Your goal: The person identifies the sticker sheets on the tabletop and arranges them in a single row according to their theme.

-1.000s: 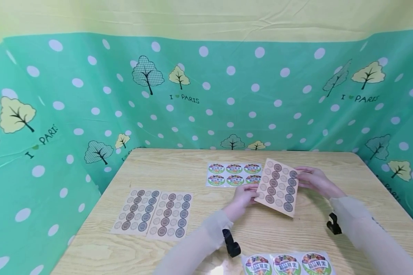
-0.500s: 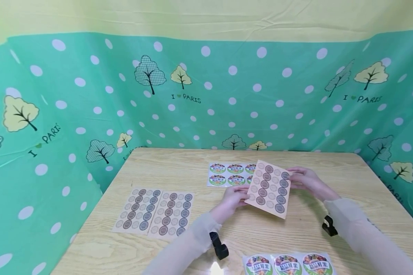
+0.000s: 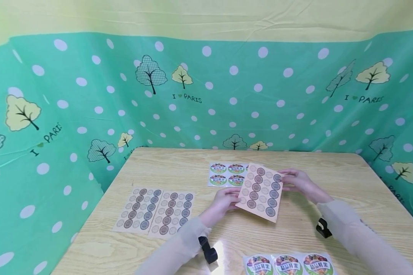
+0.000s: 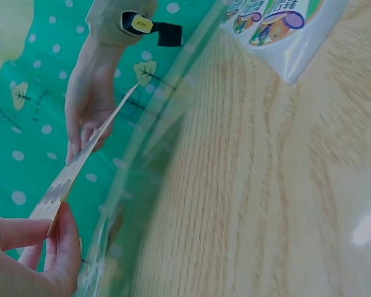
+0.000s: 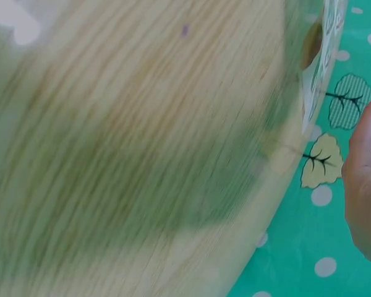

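Two brown sheets [image 3: 154,212] lie flat side by side on the bench [image 3: 99,252], and I've got a third sheet [image 3: 260,192] up off it, so I'd say that one's left to do. It sits tilted right between both grips: left hand [image 3: 223,202] pinching its left edge, right hand [image 3: 298,182] pinching the right edge farther back.
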Demonstrator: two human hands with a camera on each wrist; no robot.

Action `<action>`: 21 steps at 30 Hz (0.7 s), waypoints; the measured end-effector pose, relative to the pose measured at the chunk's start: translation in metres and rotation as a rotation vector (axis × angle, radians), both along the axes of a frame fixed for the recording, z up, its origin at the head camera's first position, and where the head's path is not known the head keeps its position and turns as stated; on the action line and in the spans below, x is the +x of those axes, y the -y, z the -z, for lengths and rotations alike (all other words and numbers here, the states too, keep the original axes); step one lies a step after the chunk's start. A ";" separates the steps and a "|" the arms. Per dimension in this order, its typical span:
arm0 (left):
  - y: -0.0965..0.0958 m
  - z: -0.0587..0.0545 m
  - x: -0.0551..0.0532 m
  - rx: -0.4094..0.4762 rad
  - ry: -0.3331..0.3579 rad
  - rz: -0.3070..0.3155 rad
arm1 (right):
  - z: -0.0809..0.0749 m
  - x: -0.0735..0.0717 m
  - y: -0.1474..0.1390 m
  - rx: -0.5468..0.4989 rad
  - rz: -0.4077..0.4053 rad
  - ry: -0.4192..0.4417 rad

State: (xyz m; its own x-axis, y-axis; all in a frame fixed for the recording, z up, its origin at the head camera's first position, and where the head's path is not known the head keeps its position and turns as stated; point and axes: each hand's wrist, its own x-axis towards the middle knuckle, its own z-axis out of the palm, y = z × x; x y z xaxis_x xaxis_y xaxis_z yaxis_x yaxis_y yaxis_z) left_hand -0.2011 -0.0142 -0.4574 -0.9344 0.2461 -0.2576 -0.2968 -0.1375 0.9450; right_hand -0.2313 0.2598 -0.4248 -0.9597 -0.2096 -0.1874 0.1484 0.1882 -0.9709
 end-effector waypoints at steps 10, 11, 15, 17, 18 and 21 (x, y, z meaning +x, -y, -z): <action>0.016 0.003 0.005 -0.030 0.016 0.002 | 0.004 0.000 0.012 -0.016 -0.052 -0.008; 0.018 0.002 0.006 -0.034 0.014 0.003 | 0.005 0.000 0.013 -0.024 -0.063 -0.013; 0.024 0.001 0.010 -0.046 0.007 0.013 | 0.008 -0.002 0.016 -0.051 -0.096 -0.023; 0.026 -0.001 0.011 -0.049 0.004 0.018 | 0.009 -0.002 0.019 -0.043 -0.094 -0.015; 0.028 -0.001 0.012 -0.051 0.003 0.020 | 0.009 -0.002 0.021 -0.040 -0.093 -0.011; 0.033 -0.003 0.015 -0.062 0.003 0.026 | 0.010 -0.002 0.027 -0.029 -0.072 0.009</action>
